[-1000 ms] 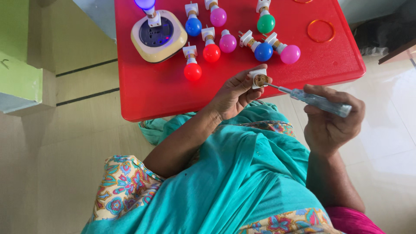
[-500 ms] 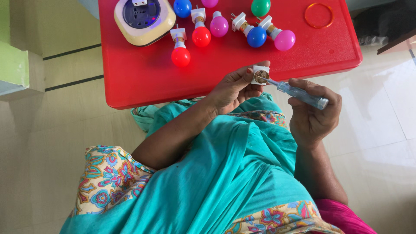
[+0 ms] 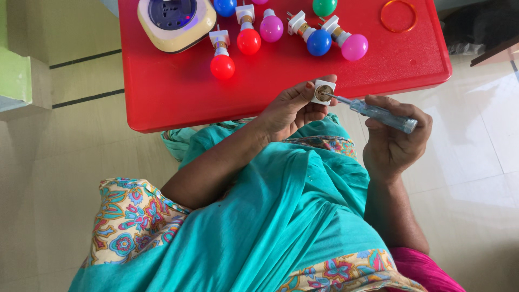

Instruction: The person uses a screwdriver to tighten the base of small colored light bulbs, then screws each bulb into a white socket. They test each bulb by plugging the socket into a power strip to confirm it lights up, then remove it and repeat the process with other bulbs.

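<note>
Left hand (image 3: 292, 111) grip clamped on small white plastic bulb holder (image 3: 323, 92), right hand (image 3: 394, 143) grip clamped on clear-handled screwdriver (image 3: 378, 112), tip inside holder, red plastic counter (image 3: 178, 92) just beyond.

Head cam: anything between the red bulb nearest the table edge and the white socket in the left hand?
Nothing: head view shows only bare red table between the red bulb and the white socket.

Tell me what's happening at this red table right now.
A seated person holds a small white bulb holder in the left hand and a clear-handled screwdriver in the right hand, its tip in the holder's opening. On the red table lie coloured bulbs and a cream socket box.
</note>
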